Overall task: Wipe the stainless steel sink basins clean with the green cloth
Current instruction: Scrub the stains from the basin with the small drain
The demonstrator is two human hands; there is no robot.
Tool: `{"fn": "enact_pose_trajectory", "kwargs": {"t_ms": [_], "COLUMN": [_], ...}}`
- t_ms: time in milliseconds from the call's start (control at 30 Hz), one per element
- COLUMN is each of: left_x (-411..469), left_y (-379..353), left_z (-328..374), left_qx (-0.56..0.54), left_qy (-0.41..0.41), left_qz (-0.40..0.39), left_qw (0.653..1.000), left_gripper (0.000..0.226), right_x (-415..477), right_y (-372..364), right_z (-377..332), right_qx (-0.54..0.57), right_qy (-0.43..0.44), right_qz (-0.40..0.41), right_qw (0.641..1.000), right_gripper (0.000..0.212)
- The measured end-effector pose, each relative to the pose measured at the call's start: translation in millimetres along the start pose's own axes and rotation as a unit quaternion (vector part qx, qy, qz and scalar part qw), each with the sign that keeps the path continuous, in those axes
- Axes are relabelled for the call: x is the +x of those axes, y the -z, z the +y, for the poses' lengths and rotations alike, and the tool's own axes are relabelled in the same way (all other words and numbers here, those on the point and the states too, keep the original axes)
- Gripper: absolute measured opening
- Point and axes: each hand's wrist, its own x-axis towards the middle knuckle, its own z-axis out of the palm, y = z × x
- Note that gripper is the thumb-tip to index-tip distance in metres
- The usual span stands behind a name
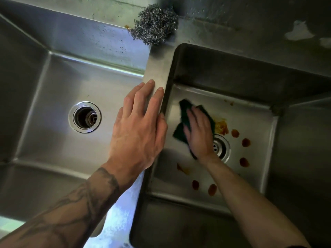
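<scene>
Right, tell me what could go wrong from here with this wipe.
The green cloth under the right hand may smear the orange stains around the drain instead of lifting them. The left hand leaning on the divider could slip on smooth steel. The steel wool sitting at the left basin edge might drop in.

2 basins: left basin, right basin. 2 drains: left drain, right drain. 1 scourer, top centre. 1 cloth. 2 hands: left hand, right hand. Round red-brown spots, lower right: 5. Orange smears: 2. Tiny specks: count unclear.
</scene>
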Motion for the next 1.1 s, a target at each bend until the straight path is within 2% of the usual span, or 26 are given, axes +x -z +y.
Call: {"fn": "enact_pose_trajectory", "kwargs": {"t_ms": [67, 133, 200, 267, 333, 367, 467, 533, 567, 633, 733, 800, 900, 967, 1000, 1100], "left_x": [1, 0, 0, 0, 0, 1, 1, 0, 0, 0, -2, -6, -26, -48, -59, -79], "left_y": [-1, 0, 1, 1, 2, 1, 0, -1, -2, -3, -3, -1, 3, 6, 7, 7], "left_z": [-1, 0, 0, 1, 1, 1, 1, -1, -2, -4, -5, -6, -6, -4, -3, 2], "left_qx": [-0.002, -0.002, 0.000, 0.001, 0.001, 0.001, -0.004, -0.004, -0.006, -0.015, -0.022, -0.015, -0.010, -0.013, -0.014, 0.000], "left_qy": [-0.001, 0.001, 0.007, 0.004, 0.002, 0.001, -0.002, -0.005, -0.006, -0.012, -0.009, -0.016, -0.021, -0.016, -0.013, -0.013], "left_qz": [-0.001, -0.003, -0.004, -0.007, -0.005, -0.003, -0.003, 0.003, 0.007, 0.018, 0.019, 0.017, 0.002, -0.008, -0.016, -0.029], "left_qw": [1.000, 1.000, 1.000, 1.000, 1.000, 1.000, 1.000, 1.000, 1.000, 1.000, 1.000, 1.000, 1.000, 1.000, 1.000, 0.999], "left_gripper": [0.047, 0.047, 0.047, 0.047, 0.046, 0.046, 0.046, 0.046, 0.045, 0.044, 0.046, 0.048, 0.051, 0.053, 0.054, 0.056], "right_x": [20, 2, -44, -77, -66, -51, 0, 0, -14, -56, -84, -63, -21, -27, -41, -95], "right_y": [-3, -13, -20, -17, -12, -10, -9, -16, -21, -26, -16, -9, -7, -13, -17, -15], "right_z": [-16, -38, -50, -37, -13, -7, -15, -39, -48, -55, -26, -10, -10, -32, -42, -44], "right_qx": [-0.013, 0.008, 0.034, 0.025, 0.013, 0.009, 0.003, 0.019, 0.040, 0.060, 0.038, 0.034, 0.027, 0.029, 0.039, 0.048], "right_qy": [-0.074, -0.073, 0.019, 0.134, 0.170, 0.142, -0.033, -0.068, -0.048, 0.050, 0.183, 0.151, -0.003, -0.041, -0.023, 0.155], "right_qz": [0.043, 0.034, -0.030, -0.092, -0.096, -0.075, 0.022, 0.039, 0.019, -0.041, -0.103, -0.083, -0.018, -0.003, -0.011, -0.097], "right_qw": [0.996, 0.997, 0.999, 0.986, 0.981, 0.987, 0.999, 0.997, 0.998, 0.996, 0.977, 0.984, 0.999, 0.999, 0.999, 0.982], "right_gripper": [0.058, 0.061, 0.070, 0.078, 0.076, 0.074, 0.064, 0.064, 0.066, 0.075, 0.077, 0.073, 0.063, 0.061, 0.063, 0.074]}}
